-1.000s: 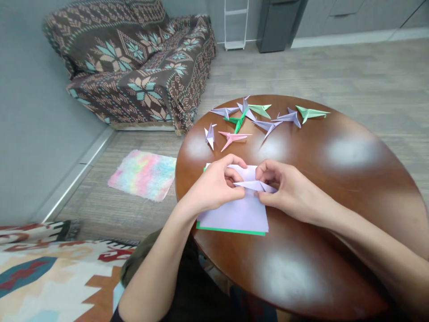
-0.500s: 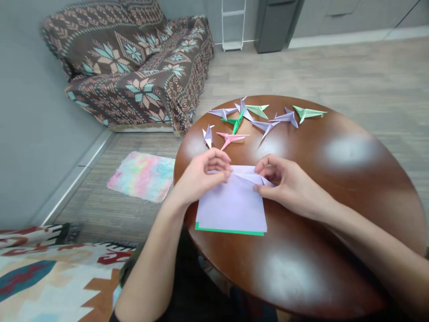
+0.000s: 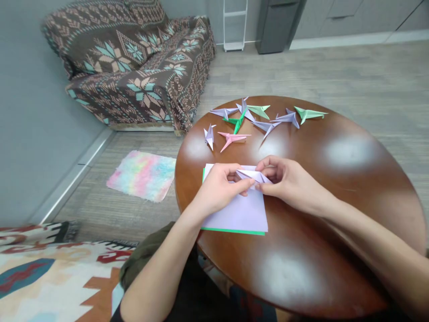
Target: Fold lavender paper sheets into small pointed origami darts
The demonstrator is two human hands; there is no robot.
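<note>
Between my two hands is a small piece of folded lavender origami paper (image 3: 252, 175), narrow and pointed at the ends. My left hand (image 3: 225, 185) pinches its left part, thumb in front and fingers behind. At its right end my right hand (image 3: 279, 176) grips it with thumb and curled fingers. Directly beneath lies a stack of square paper (image 3: 239, 217), lavender on top with a green sheet's edge showing at the left and bottom. My left hand covers part of the stack.
Several folded paper cranes stand at the table's far side, among them a pink crane (image 3: 233, 138), a dark green crane (image 3: 237, 121) and a light green crane (image 3: 308, 114). The round brown table (image 3: 335, 214) reflects light. A patterned sofa (image 3: 144, 76) and a pastel rug (image 3: 142, 174) are beyond.
My left hand has moved right, closer to my right hand, and now pinches the folded lavender paper. The stack's upper left corner has come into view. My right hand has barely moved.
</note>
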